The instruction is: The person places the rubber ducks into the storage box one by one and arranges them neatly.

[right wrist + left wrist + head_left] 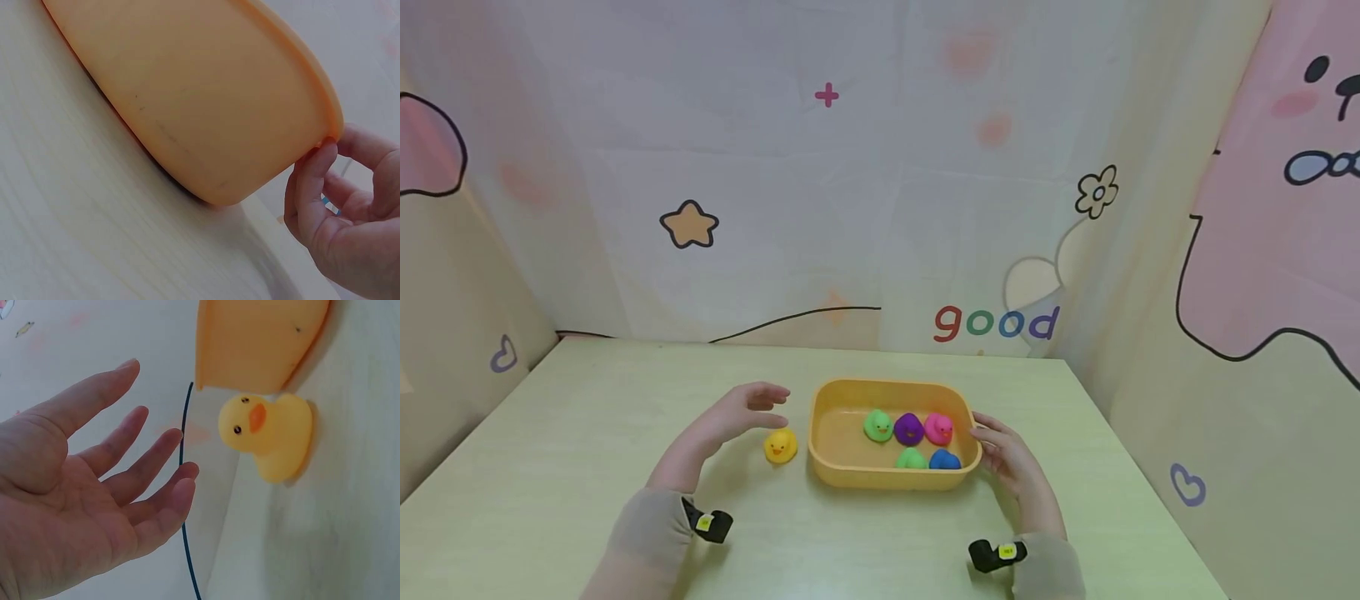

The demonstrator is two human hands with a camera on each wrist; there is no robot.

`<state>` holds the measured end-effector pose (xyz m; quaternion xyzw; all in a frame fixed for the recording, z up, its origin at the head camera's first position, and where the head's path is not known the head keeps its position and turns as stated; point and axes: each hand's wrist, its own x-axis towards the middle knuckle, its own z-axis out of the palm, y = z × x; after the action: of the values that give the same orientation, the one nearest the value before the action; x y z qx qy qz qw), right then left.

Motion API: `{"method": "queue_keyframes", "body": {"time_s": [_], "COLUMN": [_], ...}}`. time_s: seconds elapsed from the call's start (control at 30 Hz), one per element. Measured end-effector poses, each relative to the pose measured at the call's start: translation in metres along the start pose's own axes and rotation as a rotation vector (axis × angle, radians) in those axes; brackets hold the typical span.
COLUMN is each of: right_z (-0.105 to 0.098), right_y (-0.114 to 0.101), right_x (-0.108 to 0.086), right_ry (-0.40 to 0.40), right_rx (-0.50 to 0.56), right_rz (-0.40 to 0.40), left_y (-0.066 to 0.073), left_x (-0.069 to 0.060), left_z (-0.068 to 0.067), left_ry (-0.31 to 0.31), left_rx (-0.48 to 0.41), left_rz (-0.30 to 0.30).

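Note:
My left hand (741,414) hovers beside and above a yellow rubber duck (780,447), its fingers apart and loosely bent, holding nothing. In the left wrist view the duck (269,437) stands upright on the table, apart from the fingers. To its right is a yellow-orange plastic basin (887,478) with several rubber ducks inside: a light green duck (878,426), a purple duck (909,430), a pink duck (938,429), another green duck (912,459) and a blue duck (945,460). My right hand (1013,462) holds the basin's right end, its curled fingertips at the rim (337,115).
The pale wooden table (850,550) runs back to a printed cloth backdrop (760,150), with cloth on both sides too. A black wrist camera (709,522) sits on the left sleeve, and another camera (996,556) on the right one.

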<state>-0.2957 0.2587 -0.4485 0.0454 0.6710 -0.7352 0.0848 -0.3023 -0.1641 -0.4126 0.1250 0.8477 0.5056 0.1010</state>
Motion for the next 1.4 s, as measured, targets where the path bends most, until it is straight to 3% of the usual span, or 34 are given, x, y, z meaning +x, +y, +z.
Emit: {"method": "queue_keyframes", "body": {"time_s": [0.4, 0.7, 0.97, 1.4], "right_z": [-0.002, 0.000, 0.001, 0.000], "right_y": [0.001, 0.000, -0.001, 0.000], "right_x": [0.000, 0.002, 0.001, -0.001], "right_ry": [0.003, 0.009, 0.025, 0.008], "right_rx": [0.015, 0.007, -0.002, 0.014], "right_rz": [-0.002, 0.004, 0.010, 0.004], "left_y": [-0.022, -0.029, -0.033, -0.036], "left_x": [0.002, 0.001, 0.003, 0.007], "left_z": [0.003, 0.010, 0.017, 0.025], "left_ry": [-0.079, -0.120, -0.104, -0.059], "left_rx": [0.008, 0.043, 0.046, 0.057], "left_rz": [-0.052, -0.096, -0.131, -0.128]}}
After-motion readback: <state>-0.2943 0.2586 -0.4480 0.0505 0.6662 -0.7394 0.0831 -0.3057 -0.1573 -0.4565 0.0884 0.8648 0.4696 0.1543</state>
